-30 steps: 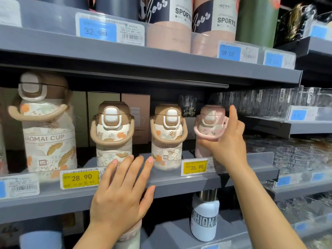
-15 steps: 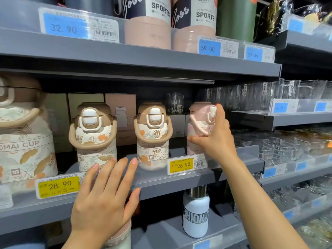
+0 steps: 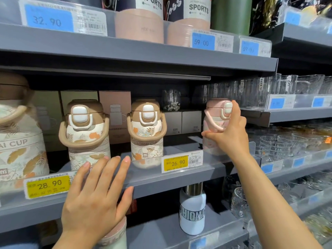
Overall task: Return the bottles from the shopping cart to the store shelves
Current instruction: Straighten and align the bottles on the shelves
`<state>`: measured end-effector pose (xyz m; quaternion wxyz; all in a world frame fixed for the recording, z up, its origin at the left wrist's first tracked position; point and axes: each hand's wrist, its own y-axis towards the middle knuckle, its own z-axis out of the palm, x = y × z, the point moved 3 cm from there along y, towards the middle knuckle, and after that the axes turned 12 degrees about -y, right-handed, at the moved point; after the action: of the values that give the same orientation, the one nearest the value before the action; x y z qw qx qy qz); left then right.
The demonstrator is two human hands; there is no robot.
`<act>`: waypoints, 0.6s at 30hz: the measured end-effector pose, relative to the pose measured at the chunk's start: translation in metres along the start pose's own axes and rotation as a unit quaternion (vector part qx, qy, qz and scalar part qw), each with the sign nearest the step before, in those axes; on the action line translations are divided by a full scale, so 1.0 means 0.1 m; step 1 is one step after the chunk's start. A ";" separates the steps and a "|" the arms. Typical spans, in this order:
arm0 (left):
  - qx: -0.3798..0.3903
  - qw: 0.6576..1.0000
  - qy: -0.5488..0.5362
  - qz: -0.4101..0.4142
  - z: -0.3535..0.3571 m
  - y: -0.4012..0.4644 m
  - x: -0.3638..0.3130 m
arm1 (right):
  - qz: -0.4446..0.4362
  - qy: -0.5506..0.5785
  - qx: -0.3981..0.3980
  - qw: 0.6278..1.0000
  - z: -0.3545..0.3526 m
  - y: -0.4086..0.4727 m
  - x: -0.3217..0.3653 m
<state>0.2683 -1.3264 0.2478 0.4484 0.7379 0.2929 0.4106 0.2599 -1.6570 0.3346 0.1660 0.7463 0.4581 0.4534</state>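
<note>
Nearest, the left hand [image 3: 97, 203] lies flat with straight, spread fingers against the front edge of the grey middle shelf [image 3: 179, 178], its grip released and holding nothing. Just left of it a yellow tag [image 3: 47, 185] reads "28.90", and further right another yellow tag [image 3: 177, 163] reads "26.90". Below the shelf stands a white bottle [image 3: 192, 215] with a steel neck and partly readable lettering "SHION". Up on the middle shelf, the right hand [image 3: 230, 135] has its grip around the pink bottle [image 3: 212, 123], thumb on the left side of the body, fingers round the right side and up by the white lid button. That bottle stands at the shelf's right end, right of two brown-lidded leaf-print bottles [image 3: 147, 133], one marked "XIAOMAI CUP". Farther up, the top shelf [image 3: 143, 54] carries blue tags reading "32.90" and "59.00" and pink bottles labelled "SPORTS".
</note>
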 end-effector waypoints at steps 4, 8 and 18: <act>0.003 1.000 -0.002 0.000 -0.01 0.00 0.00 | 0.009 0.019 0.017 1.000 -0.03 0.03 -0.02; -0.003 1.000 -0.004 -0.001 -0.01 0.01 0.00 | 0.014 0.015 0.025 0.999 -0.05 0.04 -0.03; 0.001 1.000 0.000 -0.007 0.02 0.01 -0.01 | -0.132 0.119 -0.097 0.979 -0.12 -0.79 0.83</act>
<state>0.2694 -1.3284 0.2480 0.4505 0.7363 0.2990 0.4068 0.2221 -1.5483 0.3324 0.2403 0.6004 0.5232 0.5550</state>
